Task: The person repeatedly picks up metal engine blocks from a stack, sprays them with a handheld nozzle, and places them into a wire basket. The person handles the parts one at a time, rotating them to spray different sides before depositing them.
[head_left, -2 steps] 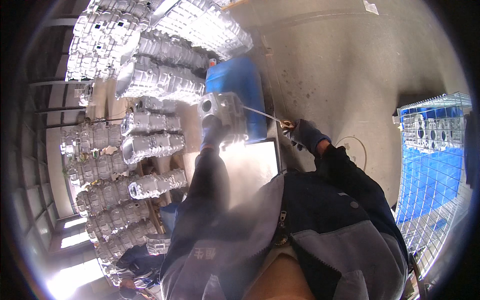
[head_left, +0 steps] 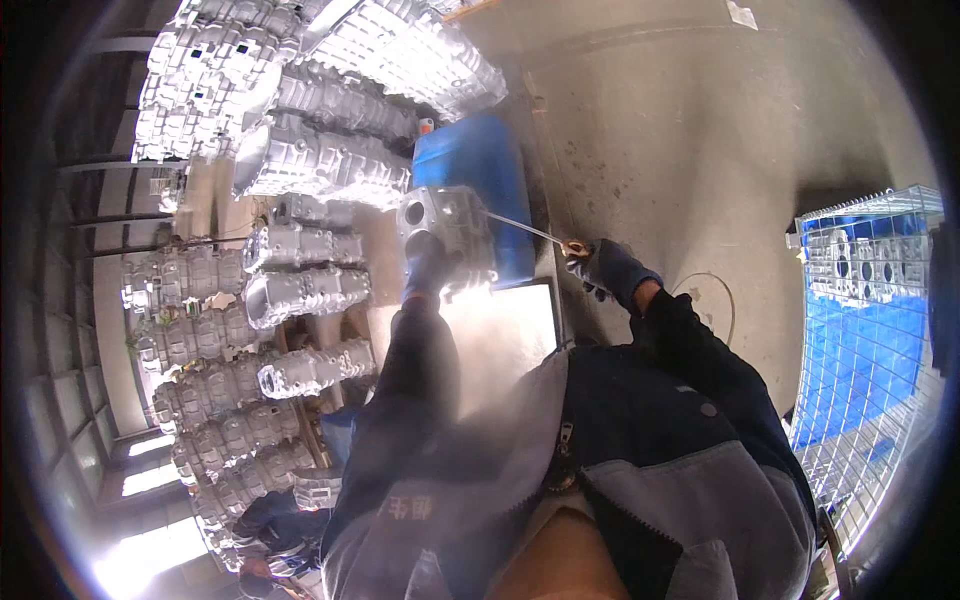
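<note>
A silvery metal casting with a round hole in its face stands at the middle, on the bench. My left hand, in a dark glove, grips its near left side; haze blurs the fingers. To the right, my gloved right hand is closed round the brownish handle of a hand tool. The tool's long, thin metal shaft runs left from my hand, and its tip meets the casting's right side. What kind of tip it has I cannot make out.
Behind the casting stands a blue plastic container. Several similar castings lie in rows on the left, with stacked ones farther back. A bright bench top lies before me. At right is a wire cage holding castings and blue sheeting.
</note>
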Demonstrator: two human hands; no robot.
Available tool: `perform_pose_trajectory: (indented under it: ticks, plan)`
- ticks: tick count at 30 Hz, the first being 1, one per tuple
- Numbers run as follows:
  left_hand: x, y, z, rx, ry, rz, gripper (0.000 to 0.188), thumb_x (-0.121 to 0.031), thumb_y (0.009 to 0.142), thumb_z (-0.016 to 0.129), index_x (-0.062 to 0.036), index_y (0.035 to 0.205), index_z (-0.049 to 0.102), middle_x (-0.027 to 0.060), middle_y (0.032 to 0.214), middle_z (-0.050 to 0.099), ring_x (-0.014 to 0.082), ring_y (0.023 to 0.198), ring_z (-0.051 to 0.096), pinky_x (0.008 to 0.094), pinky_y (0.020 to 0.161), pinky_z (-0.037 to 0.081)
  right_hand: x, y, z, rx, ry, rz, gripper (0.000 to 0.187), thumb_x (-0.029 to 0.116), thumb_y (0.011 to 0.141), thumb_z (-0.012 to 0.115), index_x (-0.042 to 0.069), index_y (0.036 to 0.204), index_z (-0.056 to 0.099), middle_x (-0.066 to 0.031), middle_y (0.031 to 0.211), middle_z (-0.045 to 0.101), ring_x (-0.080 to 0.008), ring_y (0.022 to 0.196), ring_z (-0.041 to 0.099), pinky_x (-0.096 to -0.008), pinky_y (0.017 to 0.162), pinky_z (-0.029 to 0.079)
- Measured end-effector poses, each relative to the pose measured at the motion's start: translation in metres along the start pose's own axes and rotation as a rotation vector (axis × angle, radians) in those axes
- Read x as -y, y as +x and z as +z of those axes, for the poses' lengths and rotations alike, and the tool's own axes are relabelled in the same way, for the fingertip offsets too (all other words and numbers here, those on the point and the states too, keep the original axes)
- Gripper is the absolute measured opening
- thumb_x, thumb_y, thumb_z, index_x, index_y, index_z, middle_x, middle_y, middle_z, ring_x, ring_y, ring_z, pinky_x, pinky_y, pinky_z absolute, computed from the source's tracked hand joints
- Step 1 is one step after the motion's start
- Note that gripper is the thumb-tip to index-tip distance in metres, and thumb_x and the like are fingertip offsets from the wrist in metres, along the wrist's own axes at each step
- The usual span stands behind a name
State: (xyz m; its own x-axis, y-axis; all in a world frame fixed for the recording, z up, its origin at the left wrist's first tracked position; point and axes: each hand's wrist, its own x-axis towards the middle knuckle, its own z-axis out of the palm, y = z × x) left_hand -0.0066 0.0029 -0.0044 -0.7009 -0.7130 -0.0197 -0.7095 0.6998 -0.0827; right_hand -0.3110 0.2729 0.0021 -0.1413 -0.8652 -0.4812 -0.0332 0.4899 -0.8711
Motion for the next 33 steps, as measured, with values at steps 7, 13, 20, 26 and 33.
perform_pose_trajectory:
  ticks: [7, 13, 20, 26, 33]
  plan:
    - [-0.028, -0.001, -0.049, 0.344, -0.568, -0.381, 0.065, -0.025, 0.076, 0.073, 0.0021, 0.130, 0.047, 0.0179, 0.131, 0.050, 0.0320, 0.125, 0.047, 0.0391, 0.105, 0.040, -0.052, 0.032, 0.013, -0.093, -0.032, -0.154, 0.030, 0.035, 0.094, 0.068, 0.009, 0.109, 0.069, -0.0054, 0.062, 0.062, -0.0143, 0.047, 0.059, -0.0324, 0.043, 0.048]
    - [-0.027, 0.003, -0.049, 0.350, -0.391, -0.319, 0.073, -0.029, 0.077, 0.073, 0.0044, 0.134, 0.044, 0.0214, 0.131, 0.050, 0.0337, 0.125, 0.048, 0.0395, 0.105, 0.040, -0.065, 0.042, 0.014, -0.072, 0.048, -0.020, 0.033, 0.038, 0.095, 0.066, 0.006, 0.103, 0.067, -0.0060, 0.059, 0.061, -0.0159, 0.044, 0.057, -0.0334, 0.042, 0.047]
    - [-0.024, 0.003, -0.044, 0.411, -0.239, -0.236, 0.071, -0.031, 0.077, 0.073, 0.0053, 0.131, 0.045, 0.0213, 0.128, 0.051, 0.0353, 0.124, 0.049, 0.0414, 0.104, 0.041, -0.034, 0.032, 0.009, -0.022, 0.081, -0.018, 0.036, 0.039, 0.096, 0.066, 0.003, 0.100, 0.068, -0.0062, 0.058, 0.062, -0.0158, 0.044, 0.058, -0.0338, 0.042, 0.047]
    - [-0.026, 0.000, -0.047, 0.347, -0.331, -0.304, 0.066, -0.032, 0.081, 0.069, 0.0022, 0.132, 0.047, 0.0218, 0.130, 0.052, 0.0369, 0.121, 0.052, 0.0420, 0.104, 0.041, -0.043, 0.037, 0.008, 0.012, 0.100, 0.019, 0.035, 0.037, 0.095, 0.067, 0.002, 0.100, 0.069, -0.0061, 0.060, 0.063, -0.0158, 0.044, 0.058, -0.0340, 0.042, 0.047]
    - [-0.005, -0.007, -0.015, -0.162, 0.076, 0.296, 0.043, -0.031, 0.072, 0.084, -0.0019, 0.093, 0.061, 0.0167, 0.089, 0.062, 0.0368, 0.088, 0.059, 0.0478, 0.078, 0.046, -0.018, 0.049, -0.001, -0.113, 0.220, 0.140, 0.035, 0.037, 0.097, 0.064, 0.003, 0.101, 0.067, -0.0045, 0.061, 0.062, -0.0145, 0.045, 0.056, -0.0338, 0.045, 0.046]
